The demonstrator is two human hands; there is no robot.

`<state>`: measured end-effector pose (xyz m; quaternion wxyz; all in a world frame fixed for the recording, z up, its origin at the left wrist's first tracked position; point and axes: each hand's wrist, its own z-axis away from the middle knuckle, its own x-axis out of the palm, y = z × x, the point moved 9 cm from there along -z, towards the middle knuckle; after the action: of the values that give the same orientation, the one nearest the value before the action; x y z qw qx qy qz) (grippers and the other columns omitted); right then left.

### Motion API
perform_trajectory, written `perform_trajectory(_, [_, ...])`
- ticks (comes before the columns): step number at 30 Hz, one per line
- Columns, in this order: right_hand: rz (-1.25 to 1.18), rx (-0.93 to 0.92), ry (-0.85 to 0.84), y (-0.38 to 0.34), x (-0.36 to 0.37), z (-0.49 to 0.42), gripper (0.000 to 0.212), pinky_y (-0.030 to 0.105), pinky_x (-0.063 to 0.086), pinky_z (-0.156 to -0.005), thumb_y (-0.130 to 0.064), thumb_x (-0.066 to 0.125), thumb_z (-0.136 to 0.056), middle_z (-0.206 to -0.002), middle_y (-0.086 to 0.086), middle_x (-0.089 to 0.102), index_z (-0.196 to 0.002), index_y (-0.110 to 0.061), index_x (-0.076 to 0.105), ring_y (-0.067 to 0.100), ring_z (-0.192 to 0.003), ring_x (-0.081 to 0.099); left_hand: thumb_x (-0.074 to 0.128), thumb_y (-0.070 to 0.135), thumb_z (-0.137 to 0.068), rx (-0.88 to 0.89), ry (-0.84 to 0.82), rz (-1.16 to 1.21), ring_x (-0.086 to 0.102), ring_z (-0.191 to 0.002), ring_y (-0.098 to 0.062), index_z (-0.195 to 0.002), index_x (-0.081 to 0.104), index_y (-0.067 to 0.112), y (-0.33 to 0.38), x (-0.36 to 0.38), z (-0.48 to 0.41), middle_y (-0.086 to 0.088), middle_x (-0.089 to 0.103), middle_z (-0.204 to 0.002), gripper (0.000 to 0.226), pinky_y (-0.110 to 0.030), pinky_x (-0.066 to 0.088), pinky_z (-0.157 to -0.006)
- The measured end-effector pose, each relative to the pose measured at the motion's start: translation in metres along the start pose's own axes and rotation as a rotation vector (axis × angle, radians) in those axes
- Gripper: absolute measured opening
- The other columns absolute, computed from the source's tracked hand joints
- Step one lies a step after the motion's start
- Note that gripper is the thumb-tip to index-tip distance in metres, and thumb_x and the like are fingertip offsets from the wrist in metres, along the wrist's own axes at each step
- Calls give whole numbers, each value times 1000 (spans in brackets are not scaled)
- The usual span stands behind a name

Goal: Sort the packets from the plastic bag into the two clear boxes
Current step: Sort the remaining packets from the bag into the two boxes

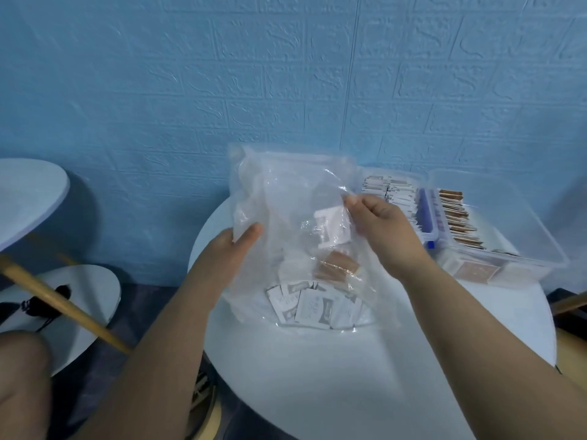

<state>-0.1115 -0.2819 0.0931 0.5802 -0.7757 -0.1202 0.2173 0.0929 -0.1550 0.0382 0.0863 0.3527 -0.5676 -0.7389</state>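
A clear plastic bag (pixel 286 198) stands upright on the round white table (pixel 317 376), held up between both hands. My left hand (pixel 235 246) grips its left edge. My right hand (pixel 378 223) pinches the film on its right side. Inside lie several white packets (pixel 313 308) at the bottom, with a brown packet (pixel 336 265) and a white packet (pixel 330 227) higher up. Two clear boxes sit at the right rear: one (pixel 394 192) filled with white packets, the other (pixel 514 230) with brown ones.
A blue textured wall rises close behind the table. At the left are two more round white tabletops (pixel 28 198) and a wooden leg (pixel 63 303). A sandal (pixel 41 306) lies on the lower one. My knee shows at the bottom left.
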Motion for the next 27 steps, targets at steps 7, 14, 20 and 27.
perform_trajectory(7, [572, -143, -69, -4, -7, -8, 38, 27, 31, -61, -32, 52, -93, -62, -2, 44, -59, -15, 47, 13, -59, 38, 52, 35, -92, 115, 144, 94, 56, -70, -9, -81, 61, 28, 15, -4, -2, 9, 63, -78, 16, -25, 38, -58])
perform_trajectory(14, [37, 36, 129, 3, -39, -9, 22, 17, 33, -46, -26, 58, -90, -54, -10, 47, -79, -9, 66, 4, -46, 37, 54, 42, -90, 70, -6, -51, 59, -76, -22, -92, 64, 20, 10, 15, -17, 0, 65, -84, 24, -31, 46, -69])
perform_trajectory(20, [600, 162, -143, 46, -23, 3, 32, 30, 42, -71, -52, 52, -86, -80, -7, 55, -83, -21, 56, 12, -76, 52, 49, 28, -94, 128, 97, 20, 58, -80, -20, -88, 61, 17, 10, 19, -6, 5, 63, -81, 17, -27, 43, -67])
perform_trajectory(27, [621, 152, -79, 56, -33, 11, 32, 29, 40, -57, -32, 56, -91, -59, 8, 57, -72, -6, 55, 20, -54, 51, 42, 26, -96, 152, 286, 5, 50, -77, -19, -90, 57, 8, 12, 12, -7, -2, 56, -81, 25, -28, 35, -62])
